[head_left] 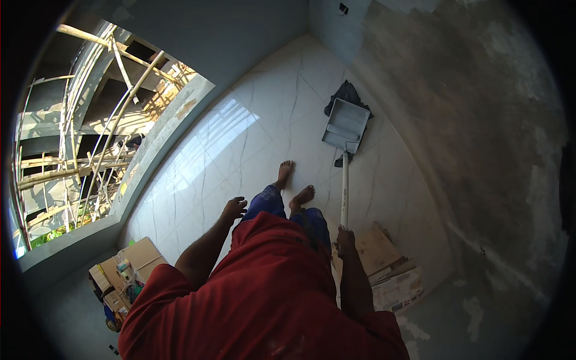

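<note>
The pale pole (345, 192) of a roller runs from the grey paint tray (350, 111) back toward the person, its far end meeting the tray's near edge, where a thin wire frame reaches in over the rim. The right hand (345, 241), nearer the person than the tray, is clamped around this pole. The left hand (234, 207) is well apart from the right one, to the near left of the tray, its fingers loosely spread in the air. Whether the tray's inside is wet with paint, I cannot tell.

Under the tray, a black sheet (346, 92) sticks out past its far end and again by its near end. All of this lies on the white, grey-veined tile floor (282, 114). Two bare feet (285, 172) stand to the near left of the tray, below blue trousers (266, 203) and a red shirt (270, 294). Wooden boards (375, 249) lie on the near side of the tray, beyond the right hand. Cardboard boxes (141, 258) sit far to the tray's near left. Well left of the tray, a wide opening shows bamboo poles (123, 111) in sunlight; to its right rises a patchy grey-brown wall (480, 120).
</note>
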Available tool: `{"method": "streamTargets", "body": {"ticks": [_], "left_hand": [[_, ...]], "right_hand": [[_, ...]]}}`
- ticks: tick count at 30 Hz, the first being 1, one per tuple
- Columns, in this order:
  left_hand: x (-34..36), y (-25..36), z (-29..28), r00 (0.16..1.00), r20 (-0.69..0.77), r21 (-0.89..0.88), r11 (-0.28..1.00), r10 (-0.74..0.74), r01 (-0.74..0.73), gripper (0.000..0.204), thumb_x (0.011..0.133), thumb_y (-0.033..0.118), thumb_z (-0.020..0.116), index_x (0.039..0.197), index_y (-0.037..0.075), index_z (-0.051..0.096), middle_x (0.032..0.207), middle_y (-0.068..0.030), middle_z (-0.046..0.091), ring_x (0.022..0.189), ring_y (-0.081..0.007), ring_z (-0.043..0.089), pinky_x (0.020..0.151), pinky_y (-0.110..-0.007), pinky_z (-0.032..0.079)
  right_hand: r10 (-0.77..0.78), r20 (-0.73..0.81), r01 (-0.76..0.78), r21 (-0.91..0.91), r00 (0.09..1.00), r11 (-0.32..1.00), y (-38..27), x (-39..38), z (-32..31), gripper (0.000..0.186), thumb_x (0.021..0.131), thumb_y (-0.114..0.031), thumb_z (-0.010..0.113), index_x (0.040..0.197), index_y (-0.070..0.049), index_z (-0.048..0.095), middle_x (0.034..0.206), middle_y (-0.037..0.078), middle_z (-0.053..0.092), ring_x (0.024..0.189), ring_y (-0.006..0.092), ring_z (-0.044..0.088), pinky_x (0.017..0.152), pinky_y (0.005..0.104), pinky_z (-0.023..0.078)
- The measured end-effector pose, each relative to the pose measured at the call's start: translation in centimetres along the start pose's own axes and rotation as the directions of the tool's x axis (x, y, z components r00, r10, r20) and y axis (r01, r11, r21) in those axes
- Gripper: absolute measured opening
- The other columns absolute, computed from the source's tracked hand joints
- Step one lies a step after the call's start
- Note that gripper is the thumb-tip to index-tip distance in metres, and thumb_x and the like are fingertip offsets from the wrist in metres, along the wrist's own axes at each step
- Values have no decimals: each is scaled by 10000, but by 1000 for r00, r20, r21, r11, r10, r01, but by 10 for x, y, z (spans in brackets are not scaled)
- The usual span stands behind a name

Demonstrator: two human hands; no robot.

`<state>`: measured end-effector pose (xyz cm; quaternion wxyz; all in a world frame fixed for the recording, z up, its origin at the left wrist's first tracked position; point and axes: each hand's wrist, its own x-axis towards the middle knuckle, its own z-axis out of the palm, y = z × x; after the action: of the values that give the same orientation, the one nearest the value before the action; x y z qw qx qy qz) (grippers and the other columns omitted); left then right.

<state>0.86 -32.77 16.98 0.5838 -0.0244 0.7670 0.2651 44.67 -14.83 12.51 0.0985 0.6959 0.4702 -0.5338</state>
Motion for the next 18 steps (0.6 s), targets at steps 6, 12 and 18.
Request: {"method": "streamTargets", "body": {"ticks": [6, 12, 18], "left_hand": [[5, 5, 2, 1000, 4, 13, 1000, 15, -15, 524, 948, 295, 611, 1385, 43, 468, 1109, -110, 643, 878, -209, 667, 724, -366, 556], [10, 9, -2, 999, -25, 19, 999, 31, -30, 513, 948, 286, 606, 1379, 40, 473, 1142, -150, 642, 901, -225, 679, 710, -378, 563], [8, 28, 14, 1000, 24, 42, 999, 11, -12, 504, 954, 277, 601, 1387, 56, 468, 1125, -94, 651, 898, -212, 666, 747, -356, 555]], "right_hand": [[267, 51, -270, 305, 962, 913, -2, -57, -20, 356, 948, -377, 580, 921, -26, 522, 584, 37, 490, 426, 164, 535, 344, 352, 389], [208, 21, -207, 227, 978, 952, 20, -71, -27, 399, 933, -406, 601, 914, -14, 531, 557, 43, 495, 359, 168, 499, 324, 333, 378], [216, -39, -215, 27, 976, 976, 74, -32, -25, 474, 906, -445, 626, 937, 24, 559, 579, 75, 552, 414, 194, 547, 379, 353, 441]]}}
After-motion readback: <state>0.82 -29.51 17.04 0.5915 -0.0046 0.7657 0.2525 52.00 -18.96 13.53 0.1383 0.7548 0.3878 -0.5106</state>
